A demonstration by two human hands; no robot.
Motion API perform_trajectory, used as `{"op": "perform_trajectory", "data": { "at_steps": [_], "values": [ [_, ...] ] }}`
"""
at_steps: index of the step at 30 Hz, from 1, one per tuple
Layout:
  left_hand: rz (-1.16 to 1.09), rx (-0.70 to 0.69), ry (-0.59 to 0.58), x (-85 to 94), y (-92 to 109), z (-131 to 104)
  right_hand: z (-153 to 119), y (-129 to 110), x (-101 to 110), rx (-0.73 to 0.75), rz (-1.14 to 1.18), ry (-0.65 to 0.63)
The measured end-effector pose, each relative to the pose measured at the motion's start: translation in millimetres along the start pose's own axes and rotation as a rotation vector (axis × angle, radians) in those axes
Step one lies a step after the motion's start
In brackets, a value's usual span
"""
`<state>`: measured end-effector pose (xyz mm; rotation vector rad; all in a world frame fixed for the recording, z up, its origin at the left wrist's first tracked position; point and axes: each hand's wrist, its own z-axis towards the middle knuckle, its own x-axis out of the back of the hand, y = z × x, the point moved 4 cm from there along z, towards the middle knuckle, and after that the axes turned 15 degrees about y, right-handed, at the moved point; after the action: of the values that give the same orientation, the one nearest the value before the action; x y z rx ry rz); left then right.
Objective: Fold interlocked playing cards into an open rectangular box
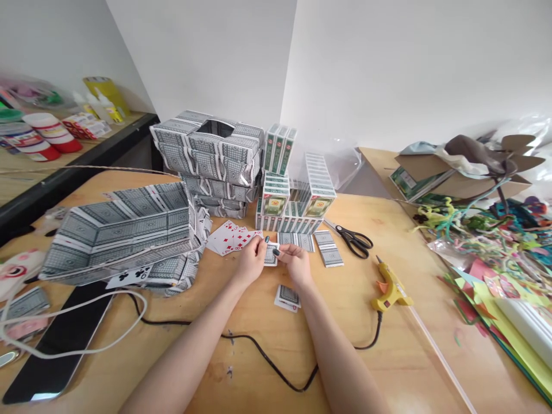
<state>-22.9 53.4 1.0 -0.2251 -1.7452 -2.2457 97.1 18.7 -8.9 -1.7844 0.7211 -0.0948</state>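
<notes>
Between both hands a playing card (pixel 271 255) is held, its grey patterned back facing up. My left hand (pixel 252 259) pinches its left side, and my right hand (pixel 295 261) grips its right edge with thumb and fingers. Whether it is one card or a thin stack I cannot tell. Just beyond the left hand lie fanned face-up cards (pixel 230 237) with red diamonds. Face-down cards (pixel 297 240) and a joined card strip (pixel 328 248) rest behind the right hand. Nearer me, a few loose cards (pixel 287 296) lie beside the right wrist.
A yellow glue gun (pixel 391 290) and black scissors (pixel 356 240) lie to the right. Stacked card boxes (pixel 276 201) and card-covered boxes (pixel 207 146) stand at the back. An open card-covered tray (pixel 125 230) and a phone (pixel 60 339) are left. A black cord (pixel 259 345) crosses the table.
</notes>
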Motion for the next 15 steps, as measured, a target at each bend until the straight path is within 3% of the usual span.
{"op": "perform_trajectory", "data": {
  "at_steps": [4,15],
  "values": [
    [-0.080,0.048,-0.020,-2.1,-1.5,-0.2,-1.6,0.6,-1.4,-0.021,0.024,-0.004],
    [0.087,-0.080,-0.098,-1.8,8.6,-6.4,2.7,-3.3,5.8,0.038,-0.037,0.053]
  ]
}}
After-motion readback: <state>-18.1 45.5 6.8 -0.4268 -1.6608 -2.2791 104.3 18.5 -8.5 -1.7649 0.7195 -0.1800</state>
